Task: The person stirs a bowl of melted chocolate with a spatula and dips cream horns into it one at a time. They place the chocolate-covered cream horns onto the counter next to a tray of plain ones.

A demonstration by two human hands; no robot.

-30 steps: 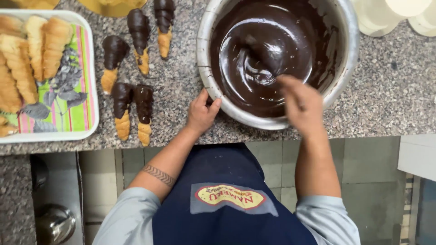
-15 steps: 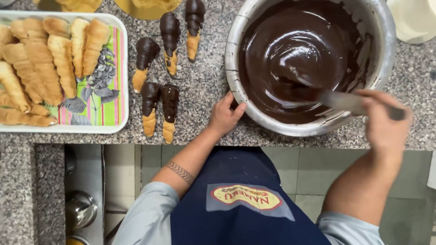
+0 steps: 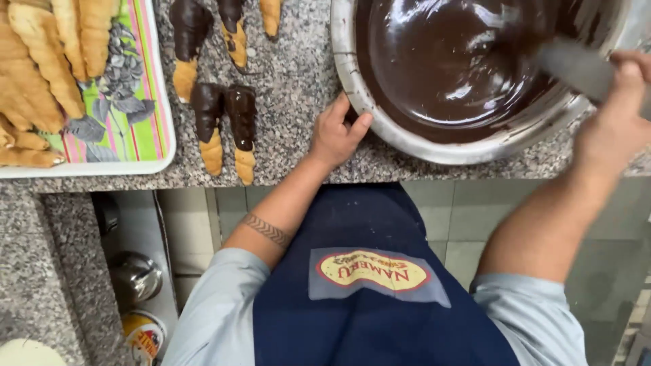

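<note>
Head view, looking straight down, gives me the granite desk [image 3: 298, 102] across the upper half of the frame, its front edge running just above my dark blue apron [image 3: 366, 298]. Biggest thing on it is the steel mixing bowl [image 3: 413, 139] at upper right, filled with glossy melted chocolate [image 3: 447, 61]. My left hand [image 3: 336, 132] sits at the bowl's near-left rim, fingers [image 3: 356, 125] curled loosely against the metal wall, not wrapped round it; I judge it is there to brace the bowl so it does not spin or slide. My right hand [image 3: 620, 115], at the right edge, is closed on the handle of a spatula [image 3: 576, 68] whose blade reaches into the chocolate; it is blurred, so I cannot tell the exact grip.

At upper left a white-rimmed tray [image 3: 159, 135] with a striped, flowered liner holds plain pastry horns [image 3: 41, 74], kept apart from the wet ones. Between tray and bowl lie chocolate-dipped horns [image 3: 224, 122], laid flat on the bare desk with small gaps between them, dipped ends pointing away from me, probably to set without sticking together.
</note>
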